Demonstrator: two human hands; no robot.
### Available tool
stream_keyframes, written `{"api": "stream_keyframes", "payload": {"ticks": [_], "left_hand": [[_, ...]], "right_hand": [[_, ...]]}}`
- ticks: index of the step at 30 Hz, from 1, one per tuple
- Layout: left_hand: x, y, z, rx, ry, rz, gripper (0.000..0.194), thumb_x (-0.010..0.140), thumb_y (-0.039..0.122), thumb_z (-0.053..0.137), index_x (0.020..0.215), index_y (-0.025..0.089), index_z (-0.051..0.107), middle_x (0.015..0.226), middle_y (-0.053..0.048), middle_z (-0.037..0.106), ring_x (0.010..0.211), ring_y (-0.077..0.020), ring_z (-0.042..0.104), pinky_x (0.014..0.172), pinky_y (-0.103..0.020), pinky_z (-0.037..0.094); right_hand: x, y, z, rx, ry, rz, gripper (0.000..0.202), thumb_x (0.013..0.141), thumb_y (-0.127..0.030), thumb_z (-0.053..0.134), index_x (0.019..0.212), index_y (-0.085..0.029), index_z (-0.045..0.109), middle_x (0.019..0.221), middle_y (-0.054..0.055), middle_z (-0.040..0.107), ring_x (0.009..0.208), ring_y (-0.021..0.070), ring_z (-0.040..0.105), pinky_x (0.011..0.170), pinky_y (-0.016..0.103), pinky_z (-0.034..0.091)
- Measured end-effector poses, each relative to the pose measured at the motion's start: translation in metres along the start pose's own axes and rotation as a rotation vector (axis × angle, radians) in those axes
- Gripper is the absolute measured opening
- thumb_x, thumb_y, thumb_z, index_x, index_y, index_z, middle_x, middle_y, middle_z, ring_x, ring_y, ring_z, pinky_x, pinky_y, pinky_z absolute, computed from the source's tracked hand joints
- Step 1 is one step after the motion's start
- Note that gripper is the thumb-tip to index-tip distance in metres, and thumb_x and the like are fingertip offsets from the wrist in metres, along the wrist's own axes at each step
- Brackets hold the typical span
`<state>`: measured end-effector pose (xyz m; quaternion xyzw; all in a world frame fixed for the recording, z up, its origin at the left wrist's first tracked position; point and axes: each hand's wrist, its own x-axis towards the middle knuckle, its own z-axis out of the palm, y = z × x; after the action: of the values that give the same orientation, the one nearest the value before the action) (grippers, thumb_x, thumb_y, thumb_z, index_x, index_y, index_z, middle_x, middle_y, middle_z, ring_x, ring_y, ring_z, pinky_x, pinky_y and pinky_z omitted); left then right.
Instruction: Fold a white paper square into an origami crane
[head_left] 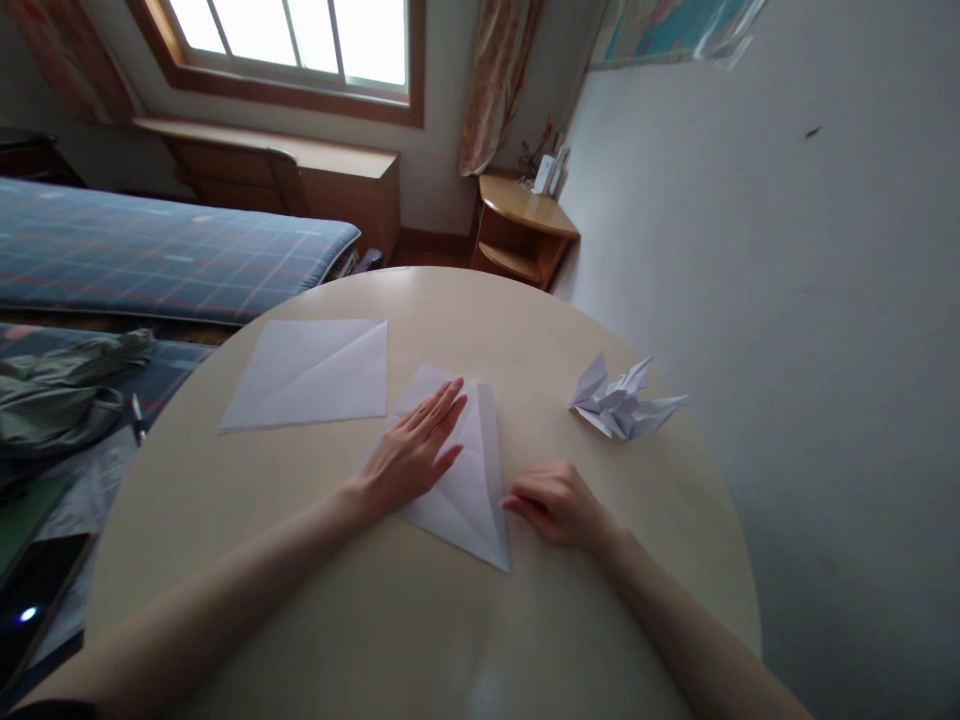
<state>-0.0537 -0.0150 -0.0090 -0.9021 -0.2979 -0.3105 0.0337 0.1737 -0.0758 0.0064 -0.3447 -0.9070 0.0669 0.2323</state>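
A white sheet of paper (pixel 465 500) lies on the round table, with a narrow strip folded over along its right side and crease lines across it. My left hand (pixel 412 440) rests flat on this sheet, fingers stretched out, covering its middle left part. At the sheet's lower right edge is my right hand (pixel 555 505), its fingers curled closed and the tips at the folded edge. Nothing shows inside its grasp. Left of the sheet lies another piece of white paper (pixel 315 370) with a diagonal crease. Several folded white paper figures (pixel 622 400), pointed like cranes, sit together at the right.
The cream round table (pixel 300 600) stands close to the white wall on the right. A bed with a plaid mattress (pixel 172 250), a desk (pixel 337 155) under the window and a corner shelf (pixel 525 205) are behind. A phone (pixel 45 590) and pen (pixel 138 418) lie at left.
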Motion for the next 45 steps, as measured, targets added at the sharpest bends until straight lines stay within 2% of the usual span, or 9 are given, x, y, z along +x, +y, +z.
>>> {"api": "stream_keyframes", "payload": {"ticks": [5,8,11,16,21,25,31,41,45], "left_hand": [[-0.004,0.014,-0.009,-0.004,0.156,0.055,0.023,0.086,0.010,0.040,0.101,0.014,0.056,0.098,-0.010,0.065,0.092,-0.0188,0.061,0.080,-0.032,0.053],[-0.011,0.033,-0.012,-0.085,-0.045,0.113,0.018,0.085,0.010,0.040,0.085,0.013,0.058,0.086,-0.008,0.064,0.078,-0.0159,0.061,0.067,-0.025,0.054],[-0.018,0.050,-0.013,-0.166,-0.211,0.197,0.023,0.085,0.009,0.037,0.096,0.010,0.057,0.106,-0.012,0.060,0.096,-0.0179,0.059,0.081,-0.026,0.053],[-0.023,0.057,-0.020,-0.196,-0.355,0.268,0.033,0.086,0.005,0.035,0.115,0.010,0.051,0.116,-0.012,0.058,0.109,-0.0206,0.053,0.091,-0.031,0.048],[-0.025,0.054,-0.028,-0.200,-0.395,0.276,0.037,0.085,0.006,0.040,0.121,0.015,0.048,0.120,-0.009,0.056,0.110,-0.0210,0.052,0.093,-0.032,0.045],[-0.025,0.052,-0.029,-0.252,-0.432,0.229,0.038,0.086,0.031,0.051,0.119,0.013,0.049,0.119,-0.011,0.057,0.107,-0.0234,0.053,0.090,-0.034,0.047],[-0.029,0.053,-0.027,-0.120,-0.219,0.314,0.047,0.085,0.046,0.049,0.114,0.010,0.052,0.114,-0.014,0.061,0.105,-0.0272,0.056,0.090,-0.040,0.047],[-0.033,0.061,-0.021,-0.047,0.032,0.172,0.020,0.090,0.028,0.045,0.096,0.019,0.061,0.094,-0.003,0.071,0.087,-0.0186,0.067,0.072,-0.028,0.055],[-0.032,0.058,-0.022,-0.179,0.073,-0.003,0.025,0.092,0.023,0.040,0.078,0.018,0.061,0.069,0.000,0.070,0.059,-0.0108,0.066,0.054,-0.017,0.049]], "right_hand": [[-0.002,0.007,0.000,-0.001,0.393,0.064,0.013,0.090,-0.017,0.041,0.088,-0.019,0.054,0.068,0.004,0.060,0.063,0.0154,0.053,0.058,0.026,0.042],[-0.001,0.007,0.000,-0.079,0.403,0.092,0.032,0.088,-0.012,0.040,0.118,-0.020,0.045,0.102,0.010,0.062,0.095,0.0201,0.055,0.081,0.034,0.045],[0.002,0.007,0.005,-0.218,0.285,0.122,0.054,0.084,-0.004,0.035,0.134,-0.023,0.033,0.127,0.009,0.052,0.119,0.0209,0.042,0.096,0.039,0.037],[0.003,0.007,0.013,-0.422,0.128,0.074,0.057,0.078,0.001,0.042,0.126,-0.029,0.046,0.137,0.003,0.045,0.132,0.0225,0.027,0.103,0.044,0.026],[0.002,0.010,0.004,-0.376,0.216,-0.010,0.027,0.080,-0.005,0.046,0.091,-0.023,0.063,0.118,0.001,0.062,0.123,0.0190,0.044,0.105,0.044,0.028],[-0.001,0.017,-0.005,-0.249,0.060,-0.049,0.031,0.078,-0.006,0.045,0.098,-0.020,0.064,0.115,0.005,0.064,0.112,0.0192,0.055,0.102,0.043,0.036],[-0.003,0.022,-0.005,-0.119,-0.150,-0.005,0.038,0.081,-0.012,0.048,0.117,-0.022,0.058,0.128,0.009,0.054,0.123,0.0207,0.045,0.099,0.040,0.043],[-0.001,0.015,-0.004,-0.181,-0.119,-0.014,0.033,0.082,-0.011,0.050,0.110,-0.023,0.062,0.124,0.006,0.057,0.117,0.0219,0.051,0.094,0.038,0.046],[-0.003,0.018,0.000,-0.077,-0.092,0.004,0.029,0.083,-0.011,0.051,0.104,-0.026,0.064,0.116,0.002,0.063,0.116,0.0223,0.052,0.096,0.042,0.044]]}}
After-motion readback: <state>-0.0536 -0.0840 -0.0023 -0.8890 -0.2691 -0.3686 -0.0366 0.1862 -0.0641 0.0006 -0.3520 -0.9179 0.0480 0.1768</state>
